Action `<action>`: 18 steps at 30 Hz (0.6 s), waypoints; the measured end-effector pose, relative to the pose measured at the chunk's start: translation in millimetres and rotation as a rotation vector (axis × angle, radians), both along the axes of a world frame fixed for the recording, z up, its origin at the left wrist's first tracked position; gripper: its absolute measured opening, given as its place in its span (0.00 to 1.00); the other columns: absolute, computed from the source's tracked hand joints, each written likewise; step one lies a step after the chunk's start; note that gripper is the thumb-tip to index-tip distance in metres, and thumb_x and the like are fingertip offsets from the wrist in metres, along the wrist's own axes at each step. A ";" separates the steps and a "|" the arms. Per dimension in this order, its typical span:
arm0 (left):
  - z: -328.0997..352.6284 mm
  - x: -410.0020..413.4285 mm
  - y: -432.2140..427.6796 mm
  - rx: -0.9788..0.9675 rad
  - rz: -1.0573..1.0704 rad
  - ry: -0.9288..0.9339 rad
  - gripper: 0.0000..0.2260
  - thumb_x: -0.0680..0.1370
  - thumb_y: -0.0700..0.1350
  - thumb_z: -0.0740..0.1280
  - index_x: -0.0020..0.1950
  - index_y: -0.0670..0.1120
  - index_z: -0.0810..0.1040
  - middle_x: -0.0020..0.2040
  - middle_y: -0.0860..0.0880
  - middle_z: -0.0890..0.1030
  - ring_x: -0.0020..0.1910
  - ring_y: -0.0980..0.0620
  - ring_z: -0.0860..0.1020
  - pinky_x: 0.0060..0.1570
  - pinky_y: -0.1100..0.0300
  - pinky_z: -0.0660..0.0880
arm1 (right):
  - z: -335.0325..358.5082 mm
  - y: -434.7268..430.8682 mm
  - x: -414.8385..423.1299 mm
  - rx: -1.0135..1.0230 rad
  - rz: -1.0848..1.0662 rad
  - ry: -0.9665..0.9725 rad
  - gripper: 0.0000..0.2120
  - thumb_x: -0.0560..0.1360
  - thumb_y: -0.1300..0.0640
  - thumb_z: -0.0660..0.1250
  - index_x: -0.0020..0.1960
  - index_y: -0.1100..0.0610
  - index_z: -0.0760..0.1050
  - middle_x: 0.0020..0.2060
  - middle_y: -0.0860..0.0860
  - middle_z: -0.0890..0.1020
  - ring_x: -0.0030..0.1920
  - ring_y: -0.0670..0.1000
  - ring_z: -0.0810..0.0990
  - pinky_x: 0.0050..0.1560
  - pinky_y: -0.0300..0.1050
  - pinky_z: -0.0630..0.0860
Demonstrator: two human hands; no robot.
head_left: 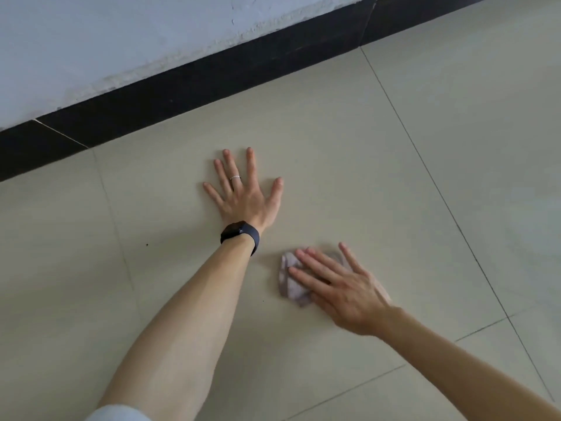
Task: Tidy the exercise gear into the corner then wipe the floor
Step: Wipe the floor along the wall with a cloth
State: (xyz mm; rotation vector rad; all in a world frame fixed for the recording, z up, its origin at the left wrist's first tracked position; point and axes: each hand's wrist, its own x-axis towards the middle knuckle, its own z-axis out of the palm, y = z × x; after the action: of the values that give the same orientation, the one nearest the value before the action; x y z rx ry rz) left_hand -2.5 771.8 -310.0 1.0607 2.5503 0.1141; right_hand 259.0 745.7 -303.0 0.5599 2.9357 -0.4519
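Observation:
A crumpled pale grey-lilac cloth lies on the beige tiled floor. My right hand presses flat on top of it, fingers stretched out and pointing up-left, covering most of the cloth. My left hand rests palm down on the bare floor above and to the left of the cloth, fingers spread wide, holding nothing. It wears a ring and a dark wristband. No exercise gear is in view.
A black skirting board runs diagonally along the foot of a white wall just beyond my left hand. Dark grout lines cross the tiles. A small dark speck lies left of my forearm.

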 end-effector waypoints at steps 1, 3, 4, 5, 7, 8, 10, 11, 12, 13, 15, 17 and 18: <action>2.9 -4.6 -2.7 0.013 -0.041 -0.064 0.35 0.78 0.69 0.52 0.80 0.60 0.41 0.80 0.45 0.36 0.79 0.45 0.35 0.73 0.35 0.35 | -1.3 15.9 2.9 0.023 -0.170 -0.007 0.26 0.84 0.44 0.49 0.81 0.42 0.48 0.81 0.46 0.52 0.80 0.47 0.51 0.78 0.61 0.43; 9.1 -14.5 -20.5 0.079 -0.168 -0.153 0.33 0.79 0.65 0.55 0.80 0.60 0.45 0.81 0.47 0.38 0.79 0.47 0.36 0.73 0.37 0.35 | -0.7 49.4 8.3 0.004 -0.671 -0.043 0.26 0.84 0.44 0.46 0.81 0.43 0.45 0.81 0.46 0.48 0.80 0.46 0.45 0.77 0.61 0.40; 11.8 -16.7 -36.6 0.120 -0.242 -0.132 0.32 0.80 0.63 0.56 0.80 0.60 0.47 0.81 0.48 0.40 0.79 0.48 0.38 0.74 0.37 0.37 | -0.9 56.4 7.2 -0.032 -0.897 -0.056 0.26 0.84 0.44 0.45 0.81 0.44 0.44 0.81 0.46 0.45 0.80 0.46 0.42 0.77 0.63 0.38; 14.0 -16.9 -57.5 0.151 -0.293 -0.092 0.31 0.80 0.62 0.56 0.80 0.60 0.49 0.82 0.49 0.42 0.80 0.48 0.39 0.75 0.37 0.39 | -0.4 52.2 1.7 -0.066 -1.067 -0.051 0.27 0.84 0.45 0.45 0.81 0.46 0.44 0.81 0.47 0.44 0.80 0.47 0.41 0.77 0.64 0.38; 14.3 -8.4 -103.2 0.179 -0.313 -0.030 0.29 0.81 0.60 0.55 0.80 0.59 0.50 0.82 0.49 0.45 0.80 0.48 0.42 0.75 0.37 0.42 | -4.6 14.5 -20.0 -0.093 -1.207 -0.014 0.27 0.84 0.46 0.47 0.82 0.47 0.45 0.81 0.50 0.44 0.80 0.50 0.41 0.76 0.65 0.39; 13.4 -1.7 -131.0 0.177 -0.313 -0.001 0.29 0.80 0.59 0.54 0.80 0.59 0.51 0.82 0.49 0.46 0.80 0.47 0.44 0.74 0.36 0.43 | -5.7 -20.6 -31.6 -0.087 -1.175 -0.004 0.27 0.84 0.47 0.48 0.81 0.47 0.46 0.81 0.51 0.45 0.80 0.51 0.41 0.76 0.65 0.40; 9.5 9.4 -186.2 0.165 -0.306 0.064 0.29 0.80 0.58 0.56 0.80 0.59 0.54 0.82 0.49 0.48 0.80 0.46 0.49 0.73 0.33 0.48 | -5.2 -106.0 -47.5 -0.064 -0.893 0.006 0.28 0.83 0.47 0.50 0.81 0.46 0.46 0.81 0.51 0.46 0.80 0.51 0.41 0.77 0.65 0.42; 7.1 12.3 -212.0 0.160 -0.285 0.094 0.29 0.80 0.57 0.57 0.80 0.59 0.55 0.82 0.48 0.49 0.80 0.45 0.51 0.73 0.32 0.50 | -2.3 -147.1 -49.3 -0.067 -0.659 -0.004 0.29 0.83 0.47 0.52 0.81 0.46 0.47 0.81 0.50 0.46 0.80 0.51 0.41 0.76 0.65 0.43; 4.0 13.3 -234.8 0.149 -0.252 0.116 0.29 0.79 0.56 0.58 0.80 0.59 0.55 0.82 0.48 0.49 0.80 0.44 0.52 0.72 0.32 0.51 | 0.0 -175.2 -46.0 -0.062 -0.402 -0.011 0.30 0.82 0.47 0.54 0.81 0.46 0.47 0.81 0.49 0.47 0.80 0.51 0.42 0.76 0.65 0.46; 1.8 12.1 -257.6 0.136 -0.206 0.127 0.29 0.79 0.57 0.58 0.80 0.58 0.55 0.82 0.48 0.48 0.80 0.44 0.52 0.72 0.32 0.51 | 2.8 -183.6 -40.8 -0.049 -0.170 -0.010 0.31 0.81 0.47 0.56 0.81 0.46 0.48 0.81 0.49 0.48 0.80 0.51 0.44 0.76 0.65 0.48; -1.8 5.2 -292.9 0.100 -0.106 0.122 0.30 0.79 0.60 0.56 0.80 0.58 0.54 0.82 0.47 0.46 0.80 0.44 0.50 0.73 0.33 0.49 | 2.1 -150.7 -33.1 -0.006 0.075 0.013 0.30 0.82 0.46 0.56 0.81 0.45 0.51 0.81 0.48 0.52 0.80 0.49 0.48 0.76 0.65 0.51; -4.5 1.1 -315.2 0.050 -0.042 0.088 0.30 0.79 0.64 0.51 0.80 0.59 0.53 0.82 0.48 0.46 0.80 0.45 0.48 0.73 0.33 0.47 | -0.4 -107.3 -35.4 0.059 -0.056 -0.022 0.27 0.83 0.46 0.53 0.81 0.43 0.50 0.81 0.47 0.52 0.80 0.47 0.49 0.76 0.66 0.53; -5.2 0.6 -324.7 0.030 -0.038 0.074 0.29 0.79 0.65 0.50 0.80 0.60 0.51 0.82 0.48 0.45 0.80 0.46 0.48 0.73 0.33 0.46 | 0.8 -89.7 -41.2 0.045 -0.256 -0.040 0.26 0.84 0.46 0.51 0.81 0.43 0.49 0.81 0.46 0.51 0.80 0.46 0.47 0.76 0.66 0.51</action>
State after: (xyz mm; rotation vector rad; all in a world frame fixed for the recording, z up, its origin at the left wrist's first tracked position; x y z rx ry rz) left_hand -1.8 447.1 -315.2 1.1441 2.5999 0.1056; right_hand 217.8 656.0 -302.1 0.9449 2.8530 -0.3948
